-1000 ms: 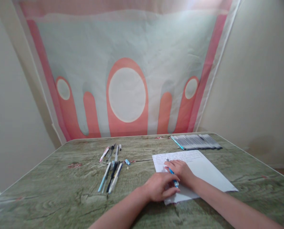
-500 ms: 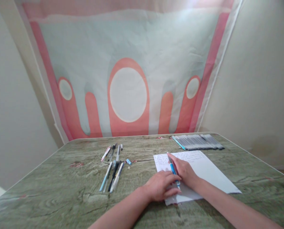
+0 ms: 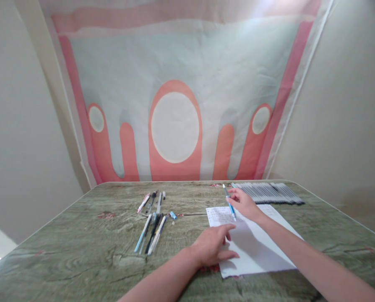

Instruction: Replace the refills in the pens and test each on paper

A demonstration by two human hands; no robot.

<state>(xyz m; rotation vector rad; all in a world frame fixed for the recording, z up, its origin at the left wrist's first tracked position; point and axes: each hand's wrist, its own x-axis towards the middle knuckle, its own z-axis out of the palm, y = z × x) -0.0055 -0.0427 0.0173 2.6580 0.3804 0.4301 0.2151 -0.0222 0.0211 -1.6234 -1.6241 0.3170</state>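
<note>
Between the thumb and fingers of my right hand is a blue and grey pen, held slanted above the top part of a white sheet of paper. Rows of handwriting show along the sheet's upper edge. My left hand lies by the left side of the paper, thumb and fingers apart, with nothing in its grasp. Just beyond my right hand is a tidy row of clear pens with dark ends, a light blue one at its left end, partly hidden by the hand.
Several loose pens lie in a cluster left of the paper, with more pens behind them. A small blue piece sits beside the cluster. The wood-patterned table ends at a wall with a pink and grey hanging.
My right hand has lifted the pen off my left hand and moved it up and away, toward the row of pens. The fingers of my left hand have let go of the pen's lower end.
</note>
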